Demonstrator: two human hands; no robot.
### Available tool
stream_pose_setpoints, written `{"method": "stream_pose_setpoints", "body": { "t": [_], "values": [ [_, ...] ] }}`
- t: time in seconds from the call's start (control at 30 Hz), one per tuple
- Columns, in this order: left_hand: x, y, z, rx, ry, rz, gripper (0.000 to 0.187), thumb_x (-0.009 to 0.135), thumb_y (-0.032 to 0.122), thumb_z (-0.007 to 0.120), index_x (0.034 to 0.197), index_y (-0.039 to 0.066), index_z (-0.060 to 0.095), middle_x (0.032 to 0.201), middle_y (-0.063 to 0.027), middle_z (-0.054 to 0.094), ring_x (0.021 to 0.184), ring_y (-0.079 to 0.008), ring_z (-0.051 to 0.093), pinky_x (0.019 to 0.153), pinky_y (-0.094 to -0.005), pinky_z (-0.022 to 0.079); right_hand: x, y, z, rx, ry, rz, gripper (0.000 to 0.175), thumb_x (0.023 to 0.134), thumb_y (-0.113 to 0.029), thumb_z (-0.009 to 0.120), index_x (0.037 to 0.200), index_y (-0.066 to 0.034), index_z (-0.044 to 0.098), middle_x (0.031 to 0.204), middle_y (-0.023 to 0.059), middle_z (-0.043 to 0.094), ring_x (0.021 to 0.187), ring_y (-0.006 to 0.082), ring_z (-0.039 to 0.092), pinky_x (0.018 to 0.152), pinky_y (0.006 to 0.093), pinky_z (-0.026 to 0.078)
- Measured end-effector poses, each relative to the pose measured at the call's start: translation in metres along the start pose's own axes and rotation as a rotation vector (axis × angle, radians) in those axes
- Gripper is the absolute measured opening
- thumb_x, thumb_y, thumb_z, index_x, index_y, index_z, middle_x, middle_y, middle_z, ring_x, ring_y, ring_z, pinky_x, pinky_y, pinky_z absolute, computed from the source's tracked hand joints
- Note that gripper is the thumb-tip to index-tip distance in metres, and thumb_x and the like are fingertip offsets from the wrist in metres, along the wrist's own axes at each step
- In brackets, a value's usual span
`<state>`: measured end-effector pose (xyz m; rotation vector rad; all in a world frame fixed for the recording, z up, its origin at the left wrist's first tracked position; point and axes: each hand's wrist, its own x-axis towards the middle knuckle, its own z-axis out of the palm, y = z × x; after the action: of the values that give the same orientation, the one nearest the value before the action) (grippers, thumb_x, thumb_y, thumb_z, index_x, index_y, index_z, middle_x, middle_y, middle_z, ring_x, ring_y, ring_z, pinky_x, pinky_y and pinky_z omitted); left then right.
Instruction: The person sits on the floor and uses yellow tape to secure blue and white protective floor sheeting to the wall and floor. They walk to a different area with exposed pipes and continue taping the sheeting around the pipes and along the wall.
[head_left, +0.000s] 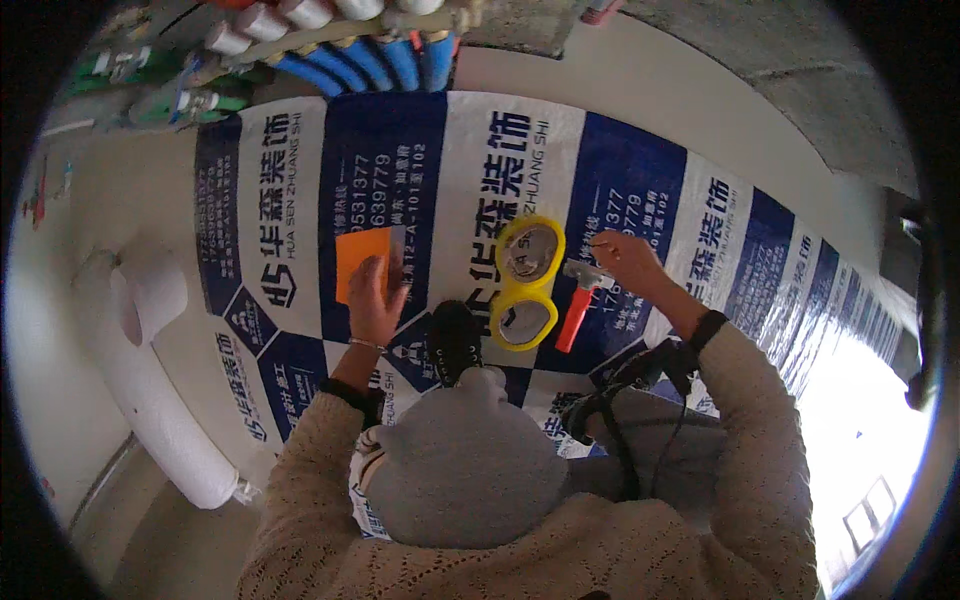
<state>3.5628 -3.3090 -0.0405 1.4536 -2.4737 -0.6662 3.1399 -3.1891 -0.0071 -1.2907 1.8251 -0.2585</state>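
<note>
My left hand (377, 296) rests on an orange rectangular sheet or pad (362, 259) that lies on the printed blue and white floor covering (457, 180). At the right, my right hand (628, 259) has its fingers bent together; a small dark thing shows at the fingertips, too small to name. Just left of and below it lies a scraper-like tool with a red handle (574, 319) and a grey head. Between my hands, two yellow tape rolls (529, 220) lie flat, touching one another.
Blue pipes (394, 64) rise from the floor at the top, below a manifold with white caps (307, 11). A long white roll of wrapped material (176, 435) lies at the left. My black shoe (454, 341) stands just left of the lower tape roll. Bright light falls at the right.
</note>
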Motion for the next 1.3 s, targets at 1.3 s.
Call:
{"method": "stream_pose_setpoints", "body": {
  "t": [1.3],
  "values": [
    [0.022, 0.110, 0.059, 0.023, -0.551, 0.330, 0.040, 0.078, 0.041, 0.069, 0.094, 0.007, 0.057, 0.065, -0.0121, 0.063, 0.058, -0.0306, 0.063, 0.054, -0.0423, 0.051, 0.024, -0.024, 0.049, -0.445, -0.171, -0.547, 0.043, 0.078, 0.007, 0.055, 0.119, -0.0081, 0.054, 0.124, 0.0097, 0.052, 0.100, 0.0301, 0.063, 0.077, 0.0378, 0.056]
  ]
}}
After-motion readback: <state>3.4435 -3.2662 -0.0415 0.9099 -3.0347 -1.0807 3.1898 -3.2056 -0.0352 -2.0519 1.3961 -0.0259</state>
